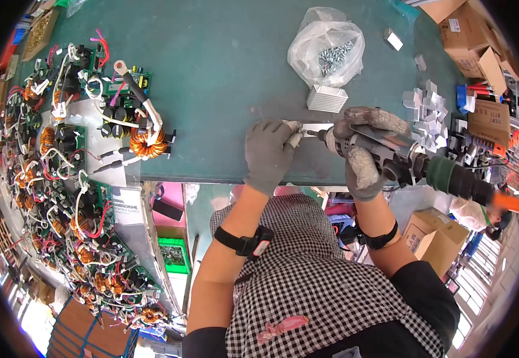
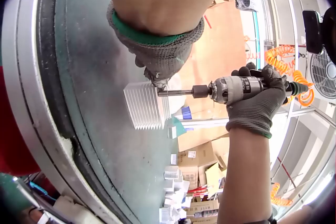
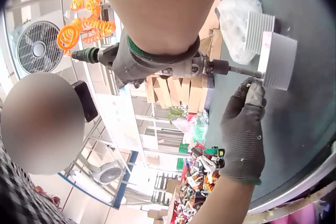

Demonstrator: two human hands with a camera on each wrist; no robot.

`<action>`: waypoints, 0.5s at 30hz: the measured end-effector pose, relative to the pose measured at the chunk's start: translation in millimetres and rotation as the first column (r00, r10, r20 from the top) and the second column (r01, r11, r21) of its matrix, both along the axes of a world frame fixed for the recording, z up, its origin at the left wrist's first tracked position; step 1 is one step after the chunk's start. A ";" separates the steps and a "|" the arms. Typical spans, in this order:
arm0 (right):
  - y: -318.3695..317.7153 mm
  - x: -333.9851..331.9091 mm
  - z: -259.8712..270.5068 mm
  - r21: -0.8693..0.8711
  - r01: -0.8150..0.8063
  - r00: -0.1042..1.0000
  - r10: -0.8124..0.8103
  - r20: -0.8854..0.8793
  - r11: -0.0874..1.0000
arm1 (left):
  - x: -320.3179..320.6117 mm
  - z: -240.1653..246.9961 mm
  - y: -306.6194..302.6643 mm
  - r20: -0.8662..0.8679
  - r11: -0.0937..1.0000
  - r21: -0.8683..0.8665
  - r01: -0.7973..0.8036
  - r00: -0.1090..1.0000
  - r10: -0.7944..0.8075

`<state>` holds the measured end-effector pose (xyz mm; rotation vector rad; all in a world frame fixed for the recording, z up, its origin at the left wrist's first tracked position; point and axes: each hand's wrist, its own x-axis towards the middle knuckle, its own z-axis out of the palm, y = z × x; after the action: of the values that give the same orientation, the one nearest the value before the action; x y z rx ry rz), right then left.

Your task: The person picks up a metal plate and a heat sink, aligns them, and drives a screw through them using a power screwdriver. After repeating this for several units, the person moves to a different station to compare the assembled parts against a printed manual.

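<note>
My gloved right hand [image 1: 364,170] grips a power screwdriver [image 2: 239,89], its long bit [image 3: 244,71] pointing down at a finned metal heat sink [image 3: 281,61]. This heat sink stands on the green table, its narrow pale top face up. My gloved left hand [image 1: 268,152] holds the heat sink at its edge, thumb and forefinger close together right by the bit's tip. Whatever lies under the tip is hidden by those fingertips. Just beyond stands a second heat sink [image 1: 327,98], beside a clear plastic bag [image 1: 307,56] of screws [image 1: 335,58].
Circuit boards [image 1: 80,221] with copper coils and cables crowd the left side. Small silver metal pieces [image 1: 429,116] are heaped at the right, with cardboard boxes [image 1: 468,42] behind. The table's front edge [image 1: 211,180] runs close to my body. Orange coiled hose [image 2: 283,58] hangs nearby.
</note>
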<state>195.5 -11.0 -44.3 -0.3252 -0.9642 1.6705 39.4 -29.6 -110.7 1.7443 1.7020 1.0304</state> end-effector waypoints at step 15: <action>5.3 12.0 -20.3 0.179 -0.135 0.983 0.109 0.150 0.974 | -0.8 -2.4 1.8 0.022 0.999 0.034 0.000 1.000 -0.001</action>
<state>207.5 -5.7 -64.6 -0.2617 -1.2599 1.6679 38.6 -27.8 -113.1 1.7476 1.6798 1.0804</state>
